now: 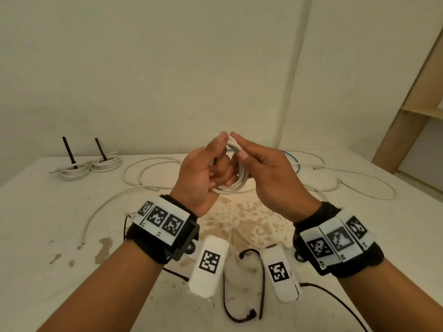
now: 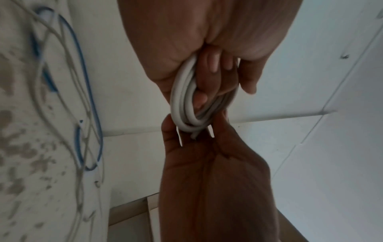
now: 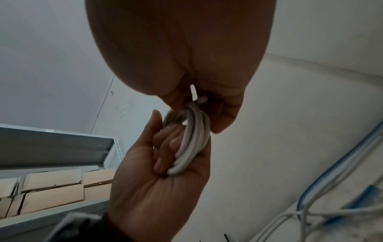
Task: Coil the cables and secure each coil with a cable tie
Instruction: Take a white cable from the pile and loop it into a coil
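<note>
I hold a small coil of white cable point(image 1: 236, 182) up above the table point(image 1: 48, 212), between both hands. My left hand point(image 1: 221, 154) has its fingers curled through the loops, thumb up at the top. In the left wrist view the white cable coil point(image 2: 182, 104) wraps those fingers. My right hand point(image 1: 238, 146) pinches the coil's top between thumb and index finger. In the right wrist view the cable's cut end point(image 3: 202, 99) sticks out by that pinch, and the coil point(image 3: 192, 139) lies in the left palm.
Two tied white coils point(image 1: 72, 172) point(image 1: 106, 164) lie at the back left, each with a black tie tail point(image 1: 68, 149) standing up. Loose white cables point(image 1: 148, 168) and a blue cable point(image 1: 296, 161) sprawl behind my hands. Two white marker blocks point(image 1: 208, 264) point(image 1: 280, 274) and a black cord point(image 1: 239, 307) lie near the front edge.
</note>
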